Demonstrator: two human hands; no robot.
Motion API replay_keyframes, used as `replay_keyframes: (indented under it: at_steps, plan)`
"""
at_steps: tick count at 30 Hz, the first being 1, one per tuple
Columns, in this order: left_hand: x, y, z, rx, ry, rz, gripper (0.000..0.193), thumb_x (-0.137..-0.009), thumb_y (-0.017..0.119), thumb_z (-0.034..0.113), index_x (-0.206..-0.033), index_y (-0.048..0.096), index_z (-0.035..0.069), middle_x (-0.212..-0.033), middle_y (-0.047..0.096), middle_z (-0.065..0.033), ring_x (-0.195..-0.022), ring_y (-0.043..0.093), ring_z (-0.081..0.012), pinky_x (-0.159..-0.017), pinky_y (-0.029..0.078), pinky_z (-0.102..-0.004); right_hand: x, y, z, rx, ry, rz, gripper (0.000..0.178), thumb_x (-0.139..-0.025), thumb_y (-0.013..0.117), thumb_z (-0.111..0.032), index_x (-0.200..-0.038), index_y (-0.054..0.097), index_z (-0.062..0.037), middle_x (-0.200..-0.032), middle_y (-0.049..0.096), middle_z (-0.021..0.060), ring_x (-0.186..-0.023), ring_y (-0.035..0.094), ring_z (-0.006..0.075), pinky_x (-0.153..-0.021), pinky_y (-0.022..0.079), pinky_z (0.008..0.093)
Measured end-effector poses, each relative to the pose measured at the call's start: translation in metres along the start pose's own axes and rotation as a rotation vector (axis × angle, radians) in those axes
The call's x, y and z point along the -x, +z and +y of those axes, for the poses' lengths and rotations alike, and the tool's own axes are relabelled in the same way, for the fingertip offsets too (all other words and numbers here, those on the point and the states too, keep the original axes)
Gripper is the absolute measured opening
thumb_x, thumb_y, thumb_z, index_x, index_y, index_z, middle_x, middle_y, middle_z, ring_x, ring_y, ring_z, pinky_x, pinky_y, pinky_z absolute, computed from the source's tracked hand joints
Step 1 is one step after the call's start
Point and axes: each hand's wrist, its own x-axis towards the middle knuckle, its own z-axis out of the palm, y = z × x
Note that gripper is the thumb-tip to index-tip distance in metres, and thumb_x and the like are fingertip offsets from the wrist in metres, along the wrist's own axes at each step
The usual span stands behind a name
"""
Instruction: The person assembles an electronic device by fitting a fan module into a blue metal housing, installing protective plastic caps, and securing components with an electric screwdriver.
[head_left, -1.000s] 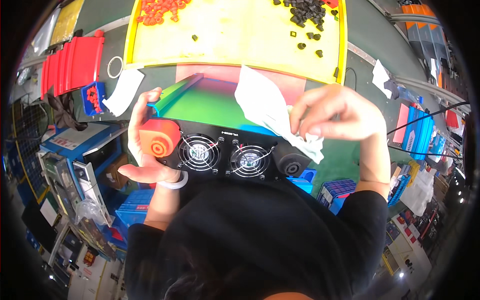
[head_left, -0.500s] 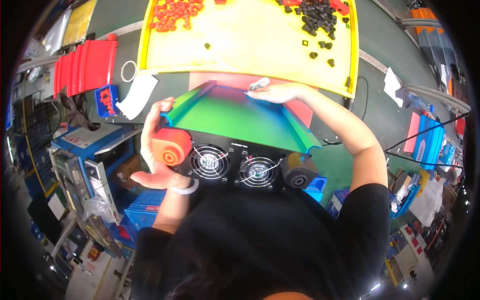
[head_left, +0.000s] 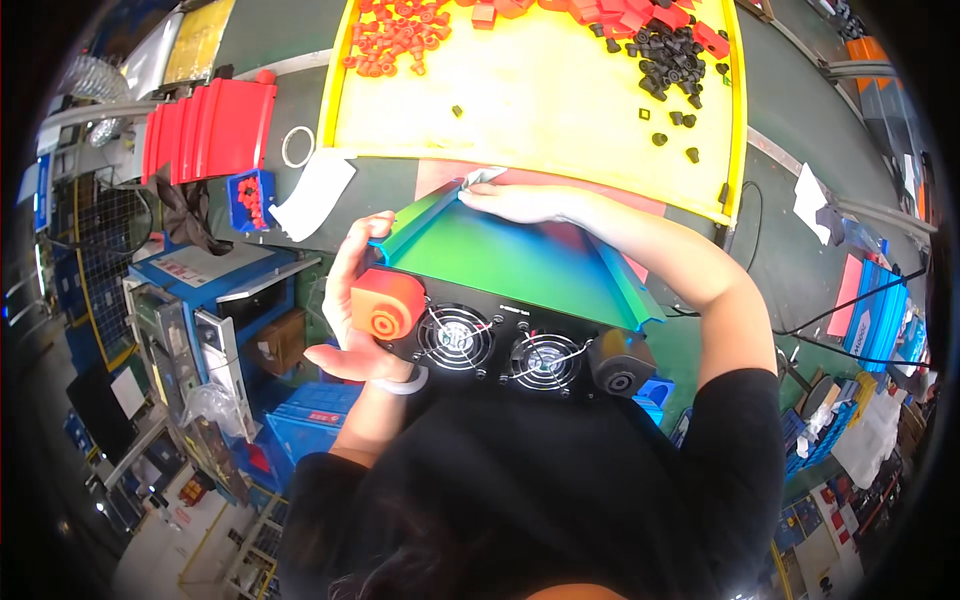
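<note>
A box-shaped device point(head_left: 510, 265) with a green-to-blue top rests on the workbench in front of me. Its black end panel faces me with two round fans point(head_left: 455, 337), an orange cap point(head_left: 387, 304) at the left and a black cap point(head_left: 620, 365) at the right. My left hand point(head_left: 350, 300) grips the device's left side beside the orange cap. My right hand point(head_left: 515, 203) presses flat on the far top edge, with a white cloth point(head_left: 482, 177) under its fingers.
A yellow tray point(head_left: 560, 110) behind the device holds several orange and black caps. Red plastic covers point(head_left: 205, 125), a small blue bin point(head_left: 248, 198), a white ring point(head_left: 297, 146) and a white paper point(head_left: 312, 193) lie at the left. Blue crates stand below the bench.
My right hand was lifted at the device's near right corner holding the cloth; it has swung over to the far top edge and now presses the cloth there. My left hand keeps its grip.
</note>
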Motion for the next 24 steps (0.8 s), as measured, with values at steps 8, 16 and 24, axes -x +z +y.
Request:
replay_keyframes:
  at_steps: [8, 16, 24]
  plan:
    - [0.002, 0.001, 0.004, -0.127, -0.019, 0.048, 0.103, -0.078, 0.025, 0.078, -0.123, 0.045, -0.012, -0.12, 0.05, -0.0253, -0.12, 0.044, -0.0332, -0.104, 0.028, -0.0451, 0.121, 0.006, -0.13, -0.102, -0.493, -0.17, 0.054, -0.099, 0.03, -0.036, -0.142, 0.024, -0.0044, -0.149, 0.018, 0.0133, -0.139, 0.011, 0.0222, -0.112, 0.011, 0.0367]
    - [-0.001, 0.006, 0.008, -0.29, -0.108, 0.035, 0.094, -0.082, 0.023, 0.07, -0.126, 0.04, -0.012, -0.141, 0.029, -0.0259, -0.126, 0.037, -0.032, -0.105, 0.028, -0.0401, 0.04, 0.013, -0.108, 0.012, -0.557, -0.097, 0.074, -0.095, 0.022, -0.053, -0.141, 0.01, 0.0041, -0.148, 0.012, 0.0198, -0.139, 0.01, 0.0272, -0.112, 0.011, 0.0342]
    - [0.003, 0.006, 0.01, -0.194, -0.07, 0.077, 0.09, -0.083, 0.023, 0.069, -0.122, 0.045, -0.01, -0.125, 0.047, -0.0277, -0.113, 0.048, -0.0307, -0.098, 0.036, -0.037, 0.029, -0.006, -0.061, -0.163, 0.064, 0.038, 0.065, -0.094, 0.027, -0.054, -0.138, 0.028, -0.0056, -0.142, 0.029, 0.0134, -0.129, 0.028, 0.0237, -0.107, 0.023, 0.0362]
